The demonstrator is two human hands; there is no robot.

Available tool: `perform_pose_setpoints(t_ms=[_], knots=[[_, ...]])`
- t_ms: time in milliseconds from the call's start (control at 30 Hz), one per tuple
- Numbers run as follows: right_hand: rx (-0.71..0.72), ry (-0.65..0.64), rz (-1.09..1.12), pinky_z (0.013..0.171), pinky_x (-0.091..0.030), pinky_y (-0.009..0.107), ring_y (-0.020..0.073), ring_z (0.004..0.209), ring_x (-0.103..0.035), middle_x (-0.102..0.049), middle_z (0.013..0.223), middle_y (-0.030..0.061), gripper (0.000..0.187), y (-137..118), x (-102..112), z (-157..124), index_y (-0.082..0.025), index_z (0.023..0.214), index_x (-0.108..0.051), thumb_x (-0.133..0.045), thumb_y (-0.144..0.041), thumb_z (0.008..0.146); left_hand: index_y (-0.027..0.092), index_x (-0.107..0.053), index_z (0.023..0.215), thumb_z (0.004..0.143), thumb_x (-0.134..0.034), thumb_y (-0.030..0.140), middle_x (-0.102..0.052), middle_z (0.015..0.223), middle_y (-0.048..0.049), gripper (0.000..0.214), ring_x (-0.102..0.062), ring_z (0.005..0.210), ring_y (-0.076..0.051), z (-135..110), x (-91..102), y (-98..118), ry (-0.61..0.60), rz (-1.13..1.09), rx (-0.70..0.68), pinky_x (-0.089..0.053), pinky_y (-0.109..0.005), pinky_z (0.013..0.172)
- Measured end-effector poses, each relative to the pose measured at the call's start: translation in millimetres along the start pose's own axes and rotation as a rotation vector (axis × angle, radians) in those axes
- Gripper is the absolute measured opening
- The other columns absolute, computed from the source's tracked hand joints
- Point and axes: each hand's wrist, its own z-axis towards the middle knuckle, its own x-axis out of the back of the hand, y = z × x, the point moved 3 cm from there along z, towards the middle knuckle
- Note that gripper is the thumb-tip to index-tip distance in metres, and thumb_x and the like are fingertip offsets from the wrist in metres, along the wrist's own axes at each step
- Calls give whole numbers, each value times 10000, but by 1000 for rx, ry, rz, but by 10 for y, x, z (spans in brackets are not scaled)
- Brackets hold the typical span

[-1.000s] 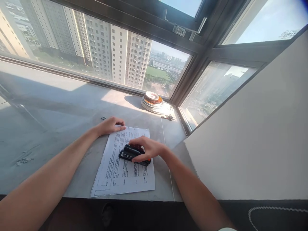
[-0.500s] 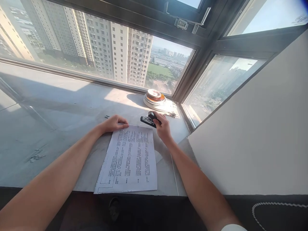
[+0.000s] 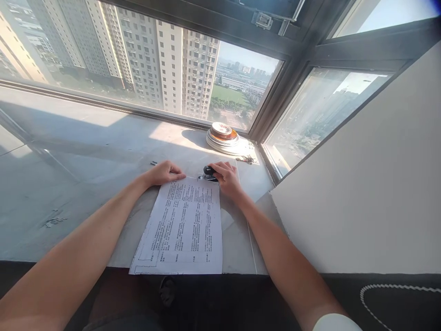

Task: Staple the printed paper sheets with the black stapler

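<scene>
A grey stone windowsill [image 3: 86, 161] runs under tall panes that look out on tower blocks, with a white wall [image 3: 361, 184] closing it in on the right. Near the front edge lies a white printed paper sheet [image 3: 186, 225], long side pointing away from the person.

The left hand [image 3: 165, 172] rests on the sheet's eleven o'clock corner. Its fingers are loosely curled and grasp nothing, only pressing down. The right hand [image 3: 225, 177] is at the one o'clock corner, clasped over a small black stapler [image 3: 206, 172] whose mouth meets the paper's far edge.

It looks to me like a stapling press. To do it well, I'd say the left hand should pin the paper flat so the edges stay square. The stapler's mouth should sit fully over the corner, not just on the rim. Then press straight down with the palm and no twisting, so the staple goes in cleanly.

By my count:
- One paper, though I cannot tell how many leaves are in it.
- One stapler.
- Two hands, both the person's own.
- One stack of round, orange-topped dishes [image 3: 222, 135], farther off at one o'clock in the sun.
- One dark bunch of keys [image 3: 246, 159], just to the right of the dishes.
- Two small scatters of loose metal bits, one at [image 3: 153, 162] beyond the left hand and the other well off at nine o'clock.
</scene>
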Motion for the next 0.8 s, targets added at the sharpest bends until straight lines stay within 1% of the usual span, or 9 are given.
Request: perform_pose_setpoints(t_ms=[67, 100, 267, 367, 433, 533, 633, 700, 800], knots=[[6, -2, 0, 1112, -312, 512, 278, 1167, -527, -684, 1272, 37, 404, -26, -1, 0, -314, 1316, -666, -442, -189, 1004, 175, -778, 739, 843, -703, 523, -698, 671, -26, 371, -617, 633, -163, 1, -17, 9, -75, 49, 8, -445, -248, 576], [5, -2, -1, 1112, -314, 506, 277, 1172, -526, -684, 1270, 37, 402, -41, 2, 0, -314, 1311, -667, -443, -187, 1002, 176, -777, 742, 855, -683, 531, -698, 673, -27, 385, -615, 635, -163, 3, -20, 11, -91, 69, 8, -440, -249, 575], [-14, 12, -47, 1042, -362, 471, 281, 1121, -541, -692, 1167, 64, 329, -146, 31, -2, -285, 1282, -672, -509, -264, 998, 166, -747, 692, 878, -634, 540, -630, 586, -15, 433, -552, 556, -144, 27, -25, -3, -67, 134, -7, -387, -250, 529], [-11, 15, -89, 994, -378, 449, 279, 1087, -557, -692, 1127, 80, 308, -219, 44, -4, -258, 1266, -671, -523, -303, 1000, 157, -735, 682, 883, -633, 519, -625, 589, -17, 426, -538, 551, -138, 35, -39, -11, -73, 141, -4, -368, -250, 526], [1, 2, -79, 979, -386, 432, 273, 1083, -571, -695, 1129, 84, 304, -247, 48, -2, -246, 1261, -668, -514, -305, 1006, 158, -733, 683, 880, -640, 511, -635, 605, -18, 415, -544, 562, -139, 33, -45, -5, -83, 130, -3, -373, -252, 531], [40, -54, -44, 1005, -378, 428, 257, 1069, -585, -712, 1128, 73, 307, -236, 55, 7, -254, 1244, -682, -476, -257, 1016, 163, -744, 699, 878, -650, 519, -664, 640, -24, 410, -572, 588, -147, 24, -49, 13, -105, 94, 2, -403, -253, 548], [88, -99, 23, 1094, -334, 458, 247, 1112, -586, -719, 1186, 51, 346, -190, 79, 12, -276, 1230, -703, -433, -217, 1021, 163, -755, 709, 871, -658, 539, -692, 669, -33, 420, -603, 622, -160, 19, -50, 29, -112, 59, -8, -432, -251, 563], [101, -109, 122, 1136, -327, 471, 245, 1173, -586, -704, 1245, 41, 343, -169, 98, 14, -281, 1209, -718, -429, -252, 1027, 159, -758, 717, 875, -654, 550, -701, 680, -36, 434, -613, 636, -165, 21, -51, 30, -112, 58, -12, -441, -248, 562], [69, -128, 285, 1159, -358, 472, 253, 1264, -576, -666, 1328, 50, 343, -176, 103, 19, -270, 1150, -740, -434, -383, 1047, 157, -761, 729, 886, -643, 550, -703, 688, -35, 439, -616, 641, -165, 27, -56, 20, -116, 79, -10, -442, -243, 559]])
